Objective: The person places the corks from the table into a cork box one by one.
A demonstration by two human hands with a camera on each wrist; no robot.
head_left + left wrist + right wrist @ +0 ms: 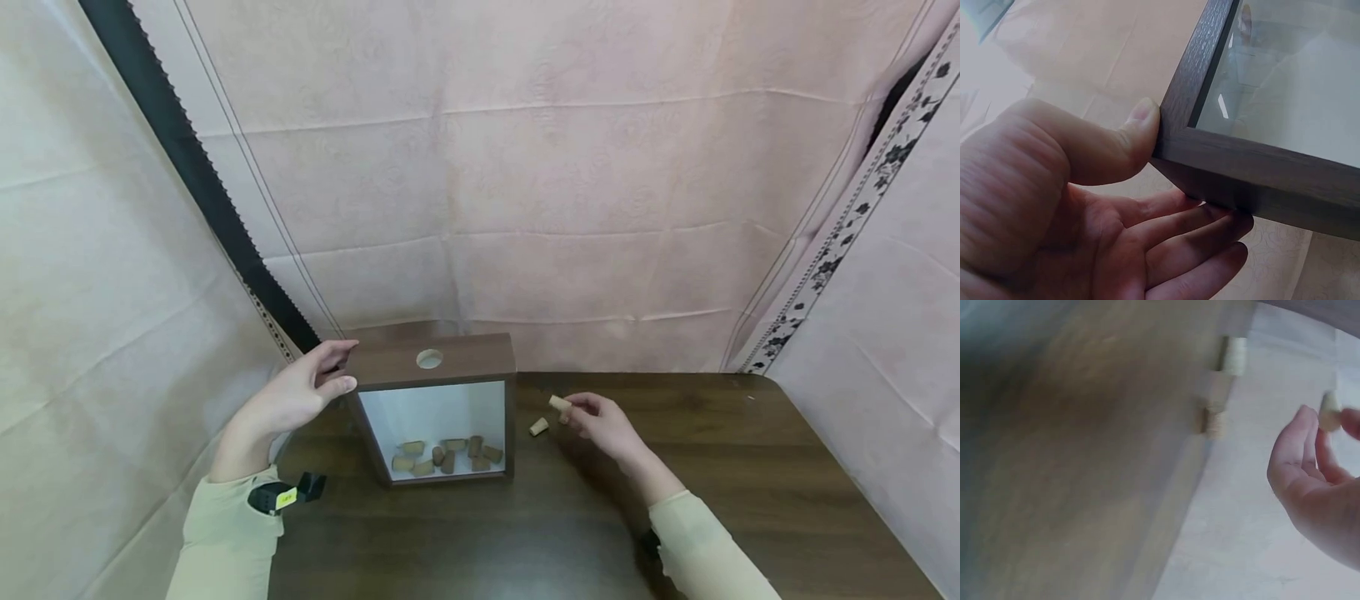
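Note:
My right hand pinches a pale cork between thumb and fingertips, above the table to the right of a wooden box. Below it a second cork lies on the table, and a third is partly covered by my fingers. The box has a round hole in its top and a clear front. Several corks lie on its floor, behind the pane. At the box's upper left corner my left hand grips the edge, its thumb against the frame and fingertips touching the adjoining side.
The dark wooden table extends right and forward of the box. A pale cloth hangs directly behind, with more cloth at the left and right sides. A black band sits on my left wrist.

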